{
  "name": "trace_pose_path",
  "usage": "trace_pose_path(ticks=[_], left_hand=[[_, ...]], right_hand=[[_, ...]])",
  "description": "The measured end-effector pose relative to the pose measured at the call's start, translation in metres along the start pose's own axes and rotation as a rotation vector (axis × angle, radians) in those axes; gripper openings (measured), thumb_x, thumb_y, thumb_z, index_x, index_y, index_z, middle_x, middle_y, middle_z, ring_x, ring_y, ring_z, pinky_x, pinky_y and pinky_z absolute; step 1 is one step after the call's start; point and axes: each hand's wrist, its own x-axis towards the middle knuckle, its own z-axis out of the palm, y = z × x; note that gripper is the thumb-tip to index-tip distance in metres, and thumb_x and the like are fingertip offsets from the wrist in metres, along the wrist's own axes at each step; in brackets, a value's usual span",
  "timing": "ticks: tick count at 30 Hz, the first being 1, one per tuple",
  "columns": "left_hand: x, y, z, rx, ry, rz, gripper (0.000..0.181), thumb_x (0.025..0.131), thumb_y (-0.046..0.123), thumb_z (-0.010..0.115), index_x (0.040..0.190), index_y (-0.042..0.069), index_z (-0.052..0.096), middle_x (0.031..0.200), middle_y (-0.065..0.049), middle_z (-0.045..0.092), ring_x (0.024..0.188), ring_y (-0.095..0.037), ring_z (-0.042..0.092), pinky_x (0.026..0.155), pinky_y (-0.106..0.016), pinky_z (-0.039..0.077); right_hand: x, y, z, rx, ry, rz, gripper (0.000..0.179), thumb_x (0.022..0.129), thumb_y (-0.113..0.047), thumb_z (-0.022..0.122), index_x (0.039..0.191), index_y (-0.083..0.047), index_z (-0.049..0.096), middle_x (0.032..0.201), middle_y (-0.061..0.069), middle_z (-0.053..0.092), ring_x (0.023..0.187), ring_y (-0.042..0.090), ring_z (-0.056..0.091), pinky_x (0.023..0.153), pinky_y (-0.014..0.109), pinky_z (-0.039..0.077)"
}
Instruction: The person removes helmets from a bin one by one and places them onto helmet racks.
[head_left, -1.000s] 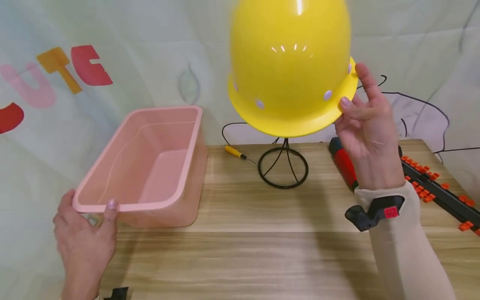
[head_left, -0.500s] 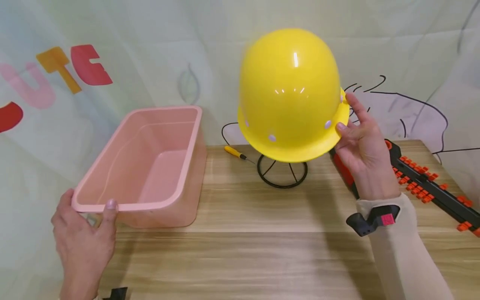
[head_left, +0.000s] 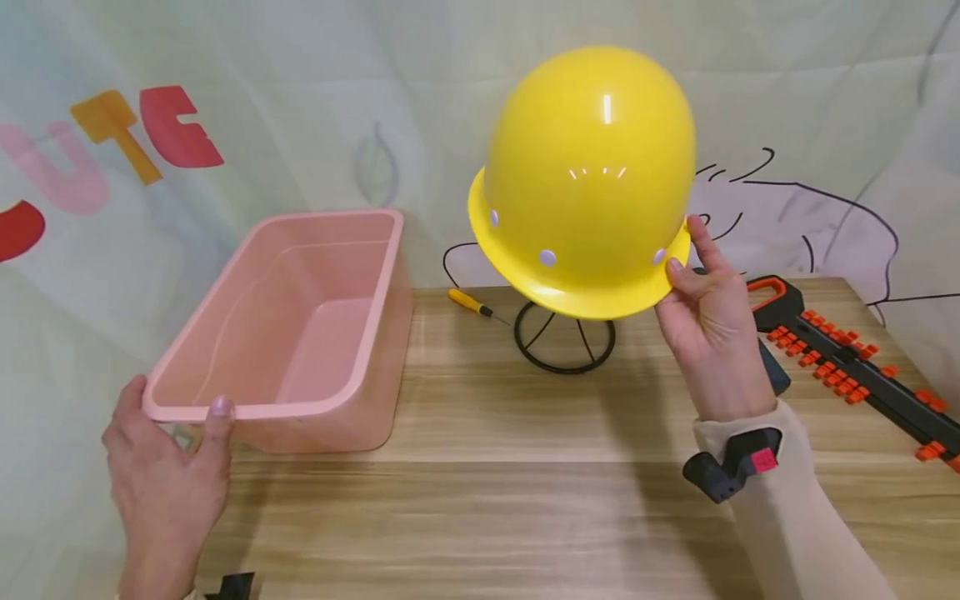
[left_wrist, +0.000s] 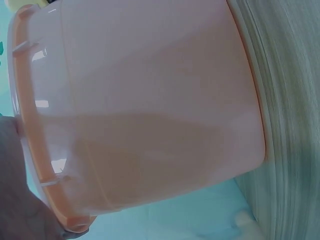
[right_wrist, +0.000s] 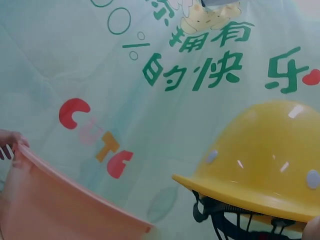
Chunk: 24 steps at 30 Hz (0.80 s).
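My right hand [head_left: 708, 333] pinches the right side of the brim of a yellow hard hat [head_left: 592, 175], thumb in front. The hat is held dome up, slightly tilted, over a black wire stand [head_left: 564, 369] whose ring base rests on the table. Black straps [right_wrist: 230, 227] show under the brim in the right wrist view. Whether the hat touches the stand I cannot tell. At the left, my left hand [head_left: 168, 483] grips the near left corner of a pink plastic bin [head_left: 375, 342], thumb over its rim. The left wrist view is mostly filled by the bin's outer wall [left_wrist: 150, 100].
A yellow-handled screwdriver [head_left: 468, 302] lies between bin and stand. Right of my right hand lies a black rack with orange clips [head_left: 847, 358], and a dark tool [head_left: 772, 371] is partly hidden behind my wrist. A printed curtain [head_left: 300, 108] hangs behind the wooden table [head_left: 480, 517].
The hard hat has come down in my right hand from higher up to over the stand, then tilted and shifted slightly. My left hand and the bin have hardly moved.
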Motion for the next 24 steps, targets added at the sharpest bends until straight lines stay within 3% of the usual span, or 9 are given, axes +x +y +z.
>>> trace_pose_path(ticks=[7,14,24], left_hand=[[-0.001,-0.001,0.001,-0.008,0.003,0.022,0.095,0.102,0.057,0.056,0.173,0.020,0.005,0.171,-0.034,0.020,0.147,-0.064,0.032,0.114,-0.083,0.026],[-0.002,-0.001,-0.001,-0.009,0.009,0.014,0.094,0.103,0.055,0.056,0.173,0.021,0.004,0.170,-0.035,0.020,0.147,-0.064,0.032,0.115,-0.082,0.026],[-0.003,-0.002,-0.002,-0.007,0.023,0.037,0.094,0.102,0.056,0.056,0.173,0.019,0.006,0.169,-0.037,0.022,0.146,-0.065,0.033,0.113,-0.083,0.026]], right_hand=[[-0.012,0.003,0.007,0.032,-0.022,-0.038,0.064,0.101,0.022,0.046,0.150,-0.018,0.053,0.161,0.001,0.051,0.150,0.023,0.054,0.127,0.037,0.040],[-0.016,0.002,0.007,-0.140,-0.152,-0.069,0.068,0.099,0.026,0.043,0.153,-0.015,0.048,0.166,0.008,0.045,0.154,0.025,0.048,0.125,0.036,0.043],[-0.015,-0.002,0.004,-0.228,-0.202,-0.065,0.066,0.100,0.024,0.047,0.155,-0.013,0.048,0.166,0.009,0.048,0.157,0.025,0.044,0.122,0.037,0.047]])
